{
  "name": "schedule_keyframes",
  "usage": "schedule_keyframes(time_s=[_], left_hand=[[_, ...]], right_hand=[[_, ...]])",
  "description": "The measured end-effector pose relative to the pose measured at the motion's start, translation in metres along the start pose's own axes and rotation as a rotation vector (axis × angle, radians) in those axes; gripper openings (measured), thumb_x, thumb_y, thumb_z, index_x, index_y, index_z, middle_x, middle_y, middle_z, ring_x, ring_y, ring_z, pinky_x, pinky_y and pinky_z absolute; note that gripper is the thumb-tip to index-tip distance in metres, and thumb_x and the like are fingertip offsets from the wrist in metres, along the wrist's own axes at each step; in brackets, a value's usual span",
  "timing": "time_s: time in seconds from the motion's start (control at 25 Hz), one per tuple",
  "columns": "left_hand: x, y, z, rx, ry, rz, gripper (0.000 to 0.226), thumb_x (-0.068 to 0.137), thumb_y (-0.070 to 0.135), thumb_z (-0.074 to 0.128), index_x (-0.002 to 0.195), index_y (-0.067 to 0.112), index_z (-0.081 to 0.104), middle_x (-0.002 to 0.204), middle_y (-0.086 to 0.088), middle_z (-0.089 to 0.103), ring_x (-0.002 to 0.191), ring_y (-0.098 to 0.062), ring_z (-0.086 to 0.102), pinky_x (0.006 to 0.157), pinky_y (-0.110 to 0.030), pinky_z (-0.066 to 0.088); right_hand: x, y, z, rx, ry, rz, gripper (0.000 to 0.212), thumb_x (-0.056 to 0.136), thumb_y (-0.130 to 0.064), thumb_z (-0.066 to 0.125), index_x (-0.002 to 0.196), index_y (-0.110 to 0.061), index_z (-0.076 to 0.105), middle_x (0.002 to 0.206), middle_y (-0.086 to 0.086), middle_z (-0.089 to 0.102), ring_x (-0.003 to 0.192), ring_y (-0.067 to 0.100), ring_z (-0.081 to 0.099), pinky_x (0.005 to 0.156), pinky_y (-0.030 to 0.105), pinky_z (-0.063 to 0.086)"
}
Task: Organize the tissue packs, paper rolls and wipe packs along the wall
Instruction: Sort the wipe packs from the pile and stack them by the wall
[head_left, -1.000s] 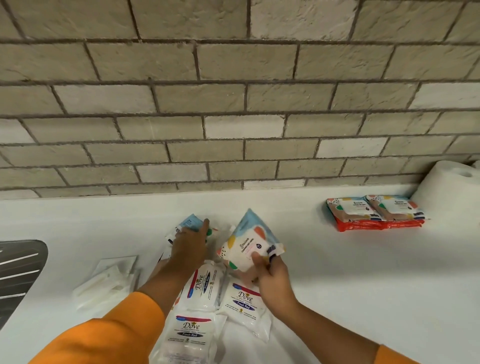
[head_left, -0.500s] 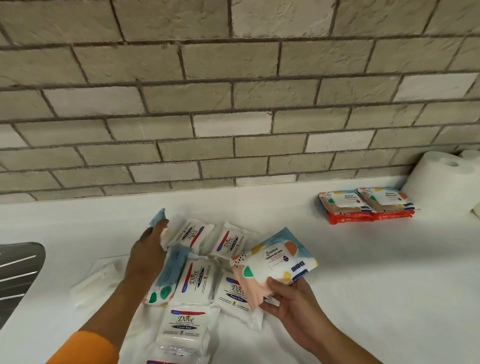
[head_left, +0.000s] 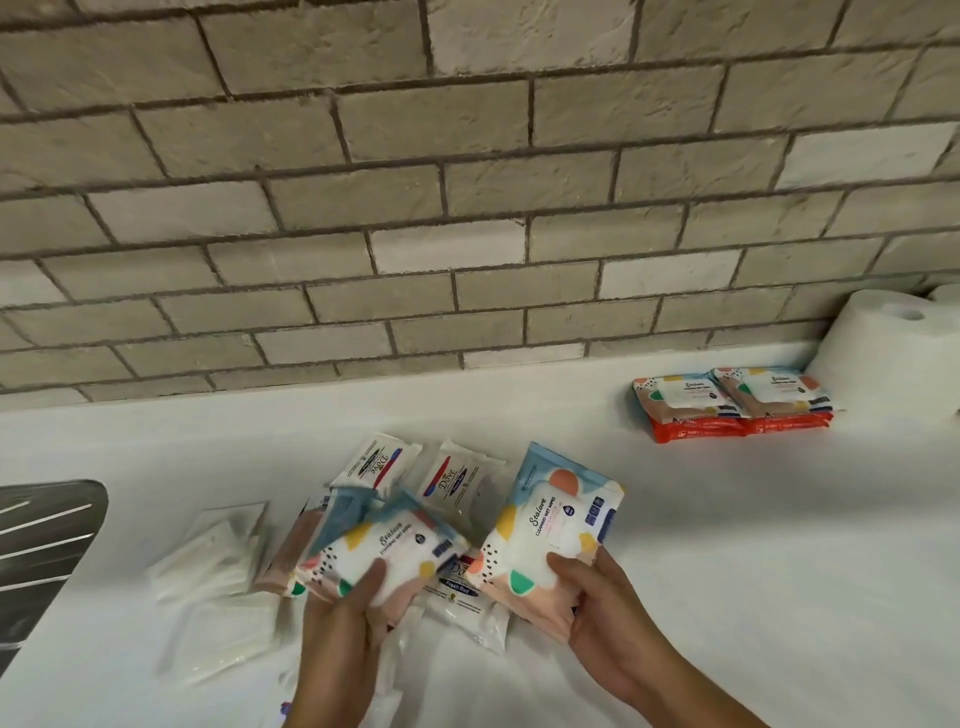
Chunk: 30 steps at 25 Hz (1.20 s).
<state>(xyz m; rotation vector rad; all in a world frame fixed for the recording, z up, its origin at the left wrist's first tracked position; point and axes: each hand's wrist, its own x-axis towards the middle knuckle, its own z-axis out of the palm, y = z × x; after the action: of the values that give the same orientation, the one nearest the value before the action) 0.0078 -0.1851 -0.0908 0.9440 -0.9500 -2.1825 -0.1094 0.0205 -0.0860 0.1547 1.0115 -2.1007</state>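
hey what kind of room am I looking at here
Most likely a kitchen, or a utility counter. A white countertop runs along a brick-tile wall, a ridged steel sink drainboard sits at the left edge, and paper rolls stand by the wall at right.

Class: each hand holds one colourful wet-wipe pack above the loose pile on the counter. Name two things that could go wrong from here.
1. The left hand pinches its wipe pack only at the lower edge; the slick wrapper might slip from that grip onto the Dove packs.
2. The right hand's pack may topple the stacked packs beside the paper roll if set down carelessly.
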Motion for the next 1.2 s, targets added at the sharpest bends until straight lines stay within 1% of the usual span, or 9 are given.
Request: schedule_keyframes(time_s=[0.08,0.28,0.52,0.68,0.8,0.88,0.92,1.08,1.2], left_hand=[[-0.016,-0.015,0.008,-0.011,0.023,-0.058,0.029,0.092,-0.015,0.054,0.111,0.003,0.068,0.109,-0.021,0.075,0.094,-0.038,0.075,0.073,-0.057,0.061],[-0.039,-0.037,0.033,-0.006,0.053,-0.055,0.027,0.091,-0.010,0.057,0.113,0.003,0.065,0.109,-0.017,0.076,0.088,-0.030,0.077,0.061,-0.040,0.063],[-0.055,-0.067,0.064,-0.007,0.051,-0.077,0.047,0.080,0.005,0.070,0.126,0.000,0.062,0.124,-0.022,0.069,0.103,-0.036,0.073,0.069,-0.042,0.064],[-0.063,-0.083,0.098,-0.138,0.093,-0.117,0.019,0.096,0.000,0.055,0.098,0.008,0.072,0.141,-0.014,0.055,0.078,-0.015,0.078,0.057,-0.028,0.062],[-0.060,-0.095,0.111,-0.164,0.091,-0.142,0.020,0.084,0.016,0.069,0.100,0.008,0.078,0.137,-0.025,0.058,0.085,-0.030,0.078,0.060,-0.046,0.062],[-0.064,-0.102,0.112,-0.173,0.126,-0.159,0.065,0.064,0.024,0.087,0.121,0.002,0.065,0.131,-0.023,0.063,0.090,-0.034,0.077,0.064,-0.047,0.063],[-0.068,-0.106,0.118,-0.174,0.120,-0.140,0.072,0.066,0.025,0.085,0.128,-0.001,0.059,0.131,-0.024,0.063,0.097,-0.039,0.074,0.070,-0.052,0.062],[-0.084,-0.115,0.130,-0.152,0.090,-0.029,0.055,0.086,0.017,0.066,0.138,0.001,0.053,0.132,-0.028,0.063,0.118,-0.050,0.062,0.094,-0.074,0.045],[-0.090,-0.121,0.138,-0.141,0.088,0.009,0.039,0.096,0.006,0.056,0.134,0.000,0.055,0.127,-0.028,0.066,0.116,-0.051,0.063,0.089,-0.077,0.044]], right_hand=[[-0.004,-0.012,-0.006,-0.008,-0.033,0.008,0.046,0.094,0.007,0.054,0.135,-0.012,0.059,0.128,0.016,0.071,0.109,0.038,0.072,0.072,0.046,0.063],[-0.009,-0.048,-0.034,-0.120,-0.058,0.044,0.035,0.100,-0.009,0.054,0.134,-0.014,0.061,0.129,0.015,0.070,0.115,0.037,0.070,0.080,0.047,0.063],[0.020,-0.117,-0.114,-0.080,0.209,0.001,0.024,0.102,-0.014,0.051,0.121,-0.010,0.065,0.115,0.016,0.076,0.105,0.036,0.072,0.082,0.042,0.062],[0.059,-0.189,-0.158,-0.061,0.433,-0.221,0.018,0.095,-0.005,0.055,0.101,-0.020,0.063,0.078,0.000,0.063,0.069,0.017,0.054,0.063,0.028,0.046],[0.088,-0.241,-0.181,-0.016,0.457,-0.329,0.023,0.093,-0.001,0.057,0.108,-0.018,0.064,0.093,0.002,0.069,0.080,0.016,0.063,0.067,0.027,0.051],[0.105,-0.267,-0.193,-0.073,0.459,-0.356,0.010,0.096,-0.007,0.058,0.098,-0.015,0.064,0.097,0.005,0.068,0.079,0.014,0.064,0.066,0.024,0.053],[0.115,-0.277,-0.199,-0.115,0.460,-0.343,0.009,0.098,-0.010,0.058,0.094,-0.016,0.063,0.098,0.006,0.066,0.078,0.012,0.065,0.066,0.023,0.053],[0.150,-0.302,-0.213,-0.196,0.592,-0.348,0.007,0.098,-0.015,0.063,0.093,-0.015,0.058,0.097,0.002,0.064,0.082,0.013,0.067,0.067,0.023,0.060],[0.172,-0.304,-0.236,-0.246,0.809,-0.304,0.039,0.085,-0.032,0.077,0.115,-0.016,0.057,0.111,0.002,0.068,0.098,0.022,0.070,0.087,0.040,0.062]])
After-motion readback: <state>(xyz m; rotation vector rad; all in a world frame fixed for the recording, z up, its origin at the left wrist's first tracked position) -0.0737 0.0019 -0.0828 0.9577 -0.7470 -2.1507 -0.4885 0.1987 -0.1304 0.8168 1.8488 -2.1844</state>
